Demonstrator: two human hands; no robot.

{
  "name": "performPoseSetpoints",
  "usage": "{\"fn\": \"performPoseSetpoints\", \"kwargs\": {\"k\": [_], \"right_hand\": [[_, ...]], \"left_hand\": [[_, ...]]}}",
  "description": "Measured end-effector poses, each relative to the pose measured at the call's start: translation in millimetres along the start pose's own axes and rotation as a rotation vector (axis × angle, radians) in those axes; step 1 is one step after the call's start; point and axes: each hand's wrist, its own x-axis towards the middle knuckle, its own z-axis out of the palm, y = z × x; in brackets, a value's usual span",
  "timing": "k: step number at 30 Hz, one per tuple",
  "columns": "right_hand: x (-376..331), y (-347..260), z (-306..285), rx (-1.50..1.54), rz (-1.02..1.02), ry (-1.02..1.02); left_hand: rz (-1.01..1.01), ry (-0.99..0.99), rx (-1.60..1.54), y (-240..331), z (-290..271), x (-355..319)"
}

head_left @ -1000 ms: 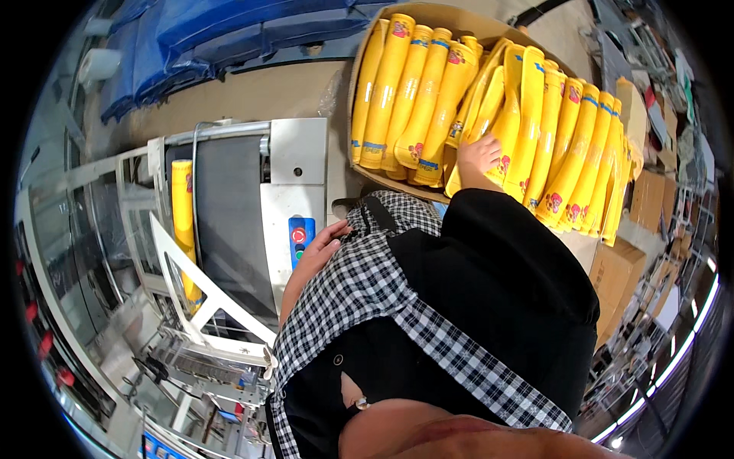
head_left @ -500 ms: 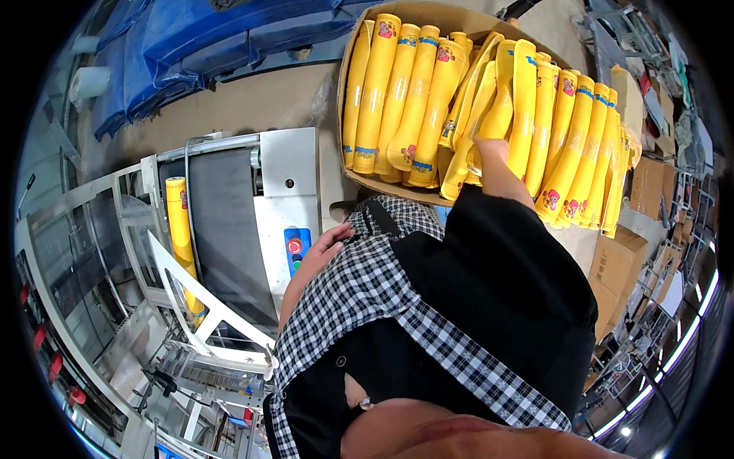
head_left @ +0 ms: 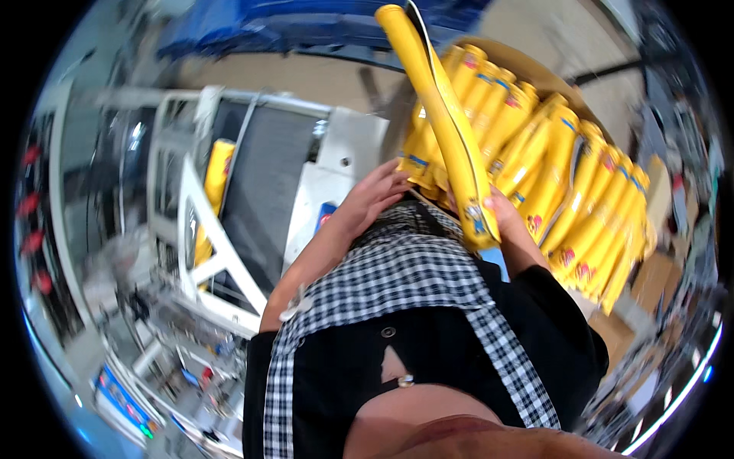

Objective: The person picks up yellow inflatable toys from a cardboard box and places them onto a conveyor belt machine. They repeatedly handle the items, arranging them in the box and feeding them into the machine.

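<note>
Yellow pack [head_left: 440, 115] now lifted, right hand [head_left: 501, 210] gripping, left hand [head_left: 375, 195] open

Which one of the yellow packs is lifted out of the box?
The long yellow pack held in the right hand. It stands raised above the others, which lie side by side in the cardboard box; one more lies apart on the conveyor belt.

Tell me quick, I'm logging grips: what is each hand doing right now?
Left hand: open, fingers spread, holding nothing, beside the box of yellow packs.
Right hand: closed on a long yellow pack, lifted.
</note>
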Motion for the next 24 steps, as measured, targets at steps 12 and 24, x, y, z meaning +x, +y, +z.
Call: {"fn": "performPoseSetpoints", "kwargs": {"k": [12,24], "right_hand": [[104.8,42.7,158.0,-0.992,0.205,-0.452],[170.0,43.3,112.6,-0.955,0.293,-0.266]], "left_hand": [[0.629,0.027,-0.782,-23.4,-85.9,-120.7],[0.262,0.265,-0.087,-32.1,-58.9,-139.4]]}}
